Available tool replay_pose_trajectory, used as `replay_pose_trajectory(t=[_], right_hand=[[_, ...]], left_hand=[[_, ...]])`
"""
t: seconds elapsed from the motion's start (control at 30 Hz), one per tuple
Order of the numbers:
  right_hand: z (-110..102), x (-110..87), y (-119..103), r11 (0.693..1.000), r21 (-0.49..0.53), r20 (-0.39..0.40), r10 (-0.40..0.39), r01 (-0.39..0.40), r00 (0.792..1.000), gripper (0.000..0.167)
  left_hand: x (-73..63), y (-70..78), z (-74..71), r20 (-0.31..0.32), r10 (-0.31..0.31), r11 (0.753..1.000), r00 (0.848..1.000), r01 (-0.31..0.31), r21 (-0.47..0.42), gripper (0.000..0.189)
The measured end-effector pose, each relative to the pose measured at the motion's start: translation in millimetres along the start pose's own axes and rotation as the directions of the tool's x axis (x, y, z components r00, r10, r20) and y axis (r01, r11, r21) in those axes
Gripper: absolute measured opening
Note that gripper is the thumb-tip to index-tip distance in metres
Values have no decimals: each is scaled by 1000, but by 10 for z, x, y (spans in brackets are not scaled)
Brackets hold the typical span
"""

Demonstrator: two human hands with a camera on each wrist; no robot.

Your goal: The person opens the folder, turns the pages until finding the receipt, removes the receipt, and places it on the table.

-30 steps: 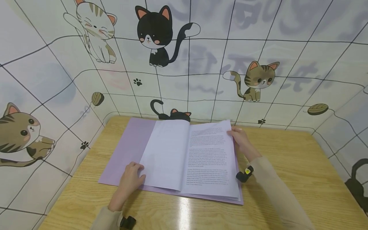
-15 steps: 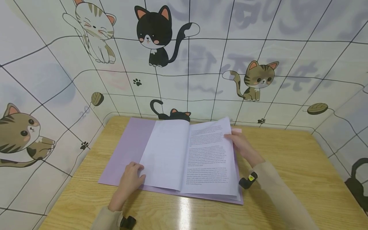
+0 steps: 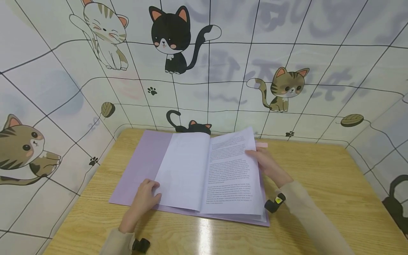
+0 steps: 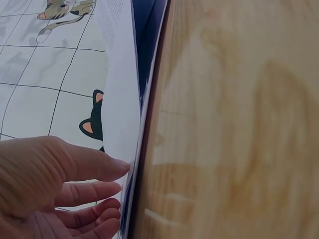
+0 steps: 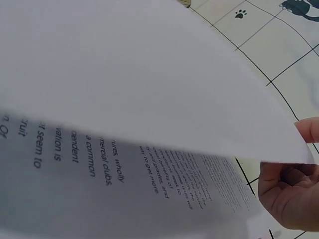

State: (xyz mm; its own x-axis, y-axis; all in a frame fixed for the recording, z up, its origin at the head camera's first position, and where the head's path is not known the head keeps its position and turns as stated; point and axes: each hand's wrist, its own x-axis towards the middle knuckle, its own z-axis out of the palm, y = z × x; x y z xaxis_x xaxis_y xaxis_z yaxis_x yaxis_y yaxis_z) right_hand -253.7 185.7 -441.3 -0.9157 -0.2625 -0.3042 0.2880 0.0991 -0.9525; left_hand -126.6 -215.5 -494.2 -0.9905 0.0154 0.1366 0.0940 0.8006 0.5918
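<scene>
A purple folder (image 3: 146,156) with printed sheets lies spread on the table. Its left sheet (image 3: 183,170) looks blank; the right-hand page (image 3: 231,177) carries printed text. My right hand (image 3: 267,164) pinches this page near its upper right edge, thumb in front and fingers behind. In the right wrist view the lifted page (image 5: 149,74) bows up over another printed sheet (image 5: 169,194) underneath. At the lower left, my left hand (image 3: 146,194) rests on the left sheet and folder, fingers loosely bent. The left wrist view has its thumb and fingertips at the paper's edge.
A pink tab (image 3: 262,145) sticks out beside the right hand. The wooden table (image 3: 318,184) runs back to a wall (image 3: 229,99) printed with cartoon cats and grid lines. Small black devices sit at both wrists, the right one (image 3: 275,202) beside the folder's edge.
My right hand has slid slightly left and down along the page edge, and the page's top corner has risen. The pink tab has come into view. The left hand has stayed put.
</scene>
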Motion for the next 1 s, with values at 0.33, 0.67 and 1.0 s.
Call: replay_pose_trajectory(t=[0.33,0.67,1.0], right_hand=[[65,-57,-39,999,39,49,-32,30,998,53],[137,-84,-95,997,70,76,-38,33,996,51],[189,-98,-121,992,115,104,-56,44,993,52]], left_hand=[[3,-43,5,-3,8,1000,1000,-8,-27,28],[15,-87,5,-13,21,997,1000,-22,-73,28],[20,-94,8,-27,22,997,999,-24,-71,28]])
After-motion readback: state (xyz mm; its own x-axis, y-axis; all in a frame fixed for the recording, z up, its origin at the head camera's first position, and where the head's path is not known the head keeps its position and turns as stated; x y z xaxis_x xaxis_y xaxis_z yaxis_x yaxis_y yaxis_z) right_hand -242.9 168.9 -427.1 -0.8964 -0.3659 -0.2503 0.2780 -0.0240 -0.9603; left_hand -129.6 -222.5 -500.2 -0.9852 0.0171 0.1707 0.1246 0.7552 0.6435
